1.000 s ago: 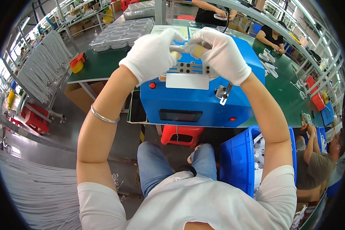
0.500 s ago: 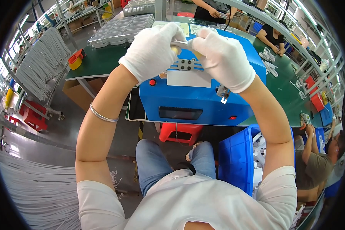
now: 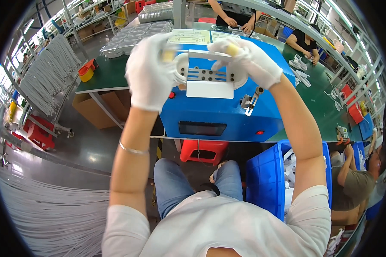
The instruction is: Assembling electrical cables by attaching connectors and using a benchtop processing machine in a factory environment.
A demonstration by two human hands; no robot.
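A blue machine point(image 3: 218, 113) stands on the green table before me. On its top, a slotted metal fixture point(image 3: 207, 75) sits between two rounded white loops, and a pale bar point(image 3: 210, 55) crosses behind it. My left hand point(image 3: 150, 70), in a white glove with yellowish fingertips, is beside the left loop. Motion blurs its fingers, so its grip is unclear. Over the right loop and the bar's right end is my right hand point(image 3: 255, 62), gloved alike, with thumb and fingers apart. I cannot make out anything held in it.
A blue bin point(image 3: 263, 180) of white pieces stands by my right leg. Clear plastic trays point(image 3: 135, 36) and an orange-yellow tape dispenser point(image 3: 86, 70) lie left on the table. White cables hang from a rack point(image 3: 51, 73). Co-workers sit across and at right.
My hands have parted from close together above the fixture. The left moved left and down, the right slightly aside, uncovering the bar and white loops.
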